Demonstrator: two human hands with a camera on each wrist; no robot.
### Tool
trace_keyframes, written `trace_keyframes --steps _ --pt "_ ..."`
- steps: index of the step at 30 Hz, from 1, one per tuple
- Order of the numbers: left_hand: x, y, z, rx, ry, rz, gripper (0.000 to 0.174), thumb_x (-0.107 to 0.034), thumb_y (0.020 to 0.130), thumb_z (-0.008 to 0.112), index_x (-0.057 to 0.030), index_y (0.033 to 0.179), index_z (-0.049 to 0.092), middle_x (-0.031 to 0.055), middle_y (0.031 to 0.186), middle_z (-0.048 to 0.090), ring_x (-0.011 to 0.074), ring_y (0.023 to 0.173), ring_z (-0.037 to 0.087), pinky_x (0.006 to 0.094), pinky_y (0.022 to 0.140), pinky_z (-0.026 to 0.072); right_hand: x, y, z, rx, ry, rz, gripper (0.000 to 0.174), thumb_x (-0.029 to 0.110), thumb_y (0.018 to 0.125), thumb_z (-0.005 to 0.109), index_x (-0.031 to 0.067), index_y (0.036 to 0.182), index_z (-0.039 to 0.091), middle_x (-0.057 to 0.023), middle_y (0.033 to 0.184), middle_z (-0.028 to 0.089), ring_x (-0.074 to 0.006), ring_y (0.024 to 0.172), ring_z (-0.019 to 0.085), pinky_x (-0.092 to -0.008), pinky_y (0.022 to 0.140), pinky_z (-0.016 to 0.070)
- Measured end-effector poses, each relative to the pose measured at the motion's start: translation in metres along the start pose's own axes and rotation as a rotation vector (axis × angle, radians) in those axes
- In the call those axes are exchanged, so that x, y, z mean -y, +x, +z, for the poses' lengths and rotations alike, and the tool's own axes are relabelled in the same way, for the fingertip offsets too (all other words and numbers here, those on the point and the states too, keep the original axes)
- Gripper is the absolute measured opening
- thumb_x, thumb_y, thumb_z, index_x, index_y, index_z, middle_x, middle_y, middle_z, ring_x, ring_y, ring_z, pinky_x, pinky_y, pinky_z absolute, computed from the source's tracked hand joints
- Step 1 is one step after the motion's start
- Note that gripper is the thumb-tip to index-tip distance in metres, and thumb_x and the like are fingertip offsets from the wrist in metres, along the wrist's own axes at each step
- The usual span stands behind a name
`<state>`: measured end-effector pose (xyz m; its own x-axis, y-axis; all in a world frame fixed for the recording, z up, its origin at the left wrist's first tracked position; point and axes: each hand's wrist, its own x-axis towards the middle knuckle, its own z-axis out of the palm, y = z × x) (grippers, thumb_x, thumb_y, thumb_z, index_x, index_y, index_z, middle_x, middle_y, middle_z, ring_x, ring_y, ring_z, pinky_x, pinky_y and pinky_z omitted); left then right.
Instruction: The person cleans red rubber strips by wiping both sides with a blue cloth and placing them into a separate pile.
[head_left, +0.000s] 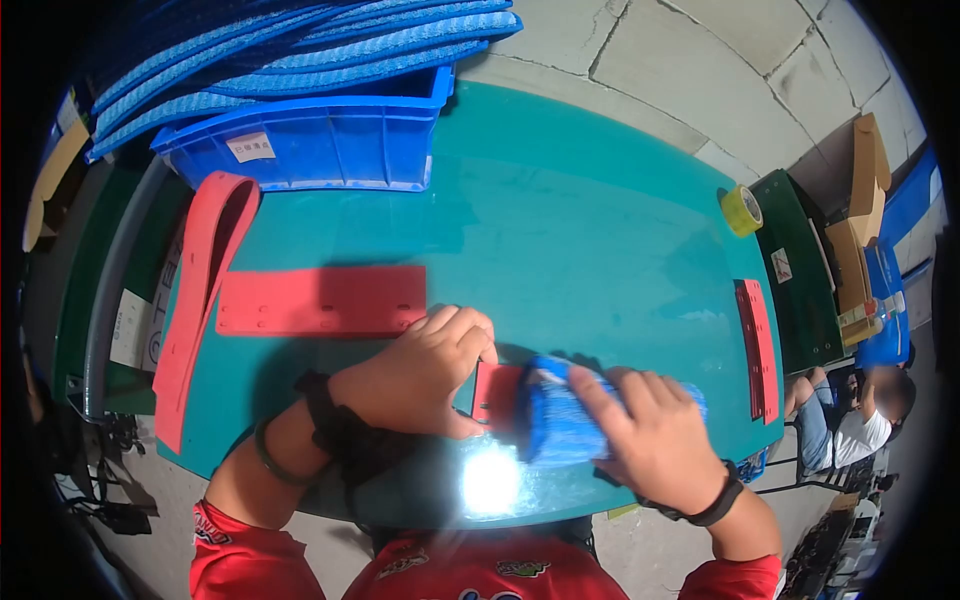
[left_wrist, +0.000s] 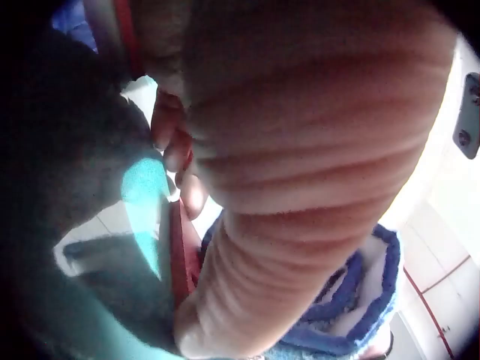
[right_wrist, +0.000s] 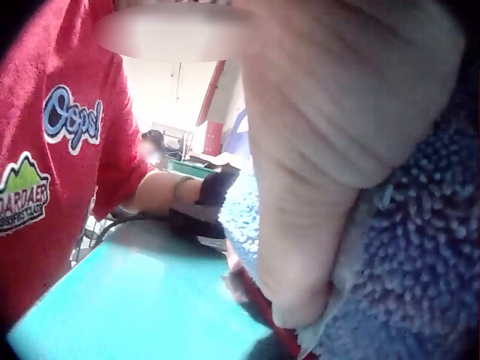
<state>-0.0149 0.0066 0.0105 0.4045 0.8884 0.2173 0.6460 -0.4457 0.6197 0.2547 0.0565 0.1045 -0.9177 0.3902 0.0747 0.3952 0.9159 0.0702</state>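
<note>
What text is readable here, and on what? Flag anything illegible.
"Oops!": blue lettering on the red shirt.
Mountain badge on that shirt: cut off, illegible.
White label on the blue plastic crate: too blurred.
White sticker on the dark green cabinet: too small.

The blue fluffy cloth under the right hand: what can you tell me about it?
The blue cloth is a thick, soft pad with a nubby pile, like microfibre; the wrist views show white at its edges. It looks bunched, not flat. It lies near the front edge of the teal table, over one end of a small red strip that the left hand holds down. The right hand grips it from above, thumb pressed into the pile.
</note>
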Motion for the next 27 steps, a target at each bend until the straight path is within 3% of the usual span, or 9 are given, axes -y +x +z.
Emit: trace_keyframes --steps 1,4,10,13,15,19,25,27 --pt "-0.001 0.000 0.000 0.020 -0.006 -0.020 0.065 -0.029 0.061 0.088 -0.0033 0.112 0.057 0.0144 0.122 0.051 0.0330 0.117 0.050 0.0420 0.099 0.0431 -0.005 -0.008 -0.004 0.004 0.000 -0.002 0.076 0.013 0.070 0.071 0.0119 0.143 0.049 -0.0123 0.102 0.060 -0.0274 0.081 0.062 -0.0375 0.070 0.0523" --pt "-0.003 0.000 -0.003 0.035 -0.022 -0.054 0.062 -0.027 0.061 0.087 -0.0040 0.111 0.057 0.0144 0.123 0.051 0.0328 0.119 0.049 0.0413 0.101 0.0420 -0.022 -0.029 -0.016 0.133 0.080 0.179 0.096 0.016 0.054 0.088 0.0105 0.142 0.049 -0.0127 0.101 0.060 -0.0324 0.088 0.063 -0.0415 0.076 0.0521" --pt "-0.003 0.002 -0.001 0.028 -0.031 -0.040 0.060 -0.027 0.061 0.086 -0.0049 0.108 0.057 0.0141 0.122 0.051 0.0325 0.118 0.049 0.0417 0.101 0.0418 -0.047 -0.056 -0.037 0.183 0.024 0.392 0.095 0.021 0.054 0.090 0.0081 0.139 0.050 -0.0137 0.094 0.063 -0.0338 0.085 0.065 -0.0427 0.075 0.0522" --pt "-0.004 0.004 -0.002 0.039 -0.032 -0.044 0.060 -0.028 0.061 0.087 -0.0060 0.109 0.057 0.0141 0.122 0.051 0.0328 0.119 0.049 0.0427 0.101 0.0414 -0.041 -0.043 -0.030 0.028 0.115 0.338 0.099 0.025 0.055 0.091 0.0059 0.141 0.046 -0.0168 0.102 0.065 -0.0359 0.089 0.066 -0.0443 0.079 0.0529" --pt "-0.004 0.004 -0.002 0.052 -0.039 -0.036 0.061 -0.028 0.061 0.087 -0.0067 0.110 0.057 0.0141 0.122 0.051 0.0330 0.119 0.049 0.0436 0.101 0.0411 -0.034 -0.035 -0.017 0.039 0.185 0.247 0.099 0.021 0.056 0.090 0.0062 0.143 0.045 -0.0173 0.108 0.064 -0.0358 0.092 0.065 -0.0441 0.081 0.0530" --pt "-0.005 0.004 -0.004 0.071 -0.050 -0.081 0.063 -0.031 0.062 0.088 -0.0076 0.111 0.057 0.0143 0.124 0.050 0.0336 0.120 0.049 0.0454 0.101 0.0400 -0.043 -0.047 -0.014 0.146 0.140 0.305 0.097 0.016 0.054 0.089 0.0069 0.140 0.047 -0.0148 0.108 0.064 -0.0340 0.091 0.065 -0.0428 0.081 0.0531" --pt "-0.005 0.005 -0.004 0.087 -0.048 -0.091 0.064 -0.032 0.061 0.088 -0.0078 0.112 0.056 0.0146 0.124 0.050 0.0345 0.119 0.049 0.0457 0.101 0.0399 -0.072 -0.093 -0.022 0.124 0.067 0.423 0.095 0.011 0.051 0.088 0.0063 0.137 0.048 -0.0157 0.104 0.066 -0.0357 0.094 0.065 -0.0439 0.082 0.0521" --pt "-0.005 0.006 -0.004 0.093 -0.043 -0.089 0.065 -0.032 0.061 0.088 -0.0077 0.112 0.056 0.0147 0.123 0.051 0.0347 0.119 0.049 0.0457 0.101 0.0398 -0.071 -0.098 -0.023 0.000 0.078 0.472 0.097 0.010 0.051 0.089 0.0069 0.138 0.048 -0.0163 0.104 0.066 -0.0369 0.095 0.065 -0.0444 0.084 0.0519"
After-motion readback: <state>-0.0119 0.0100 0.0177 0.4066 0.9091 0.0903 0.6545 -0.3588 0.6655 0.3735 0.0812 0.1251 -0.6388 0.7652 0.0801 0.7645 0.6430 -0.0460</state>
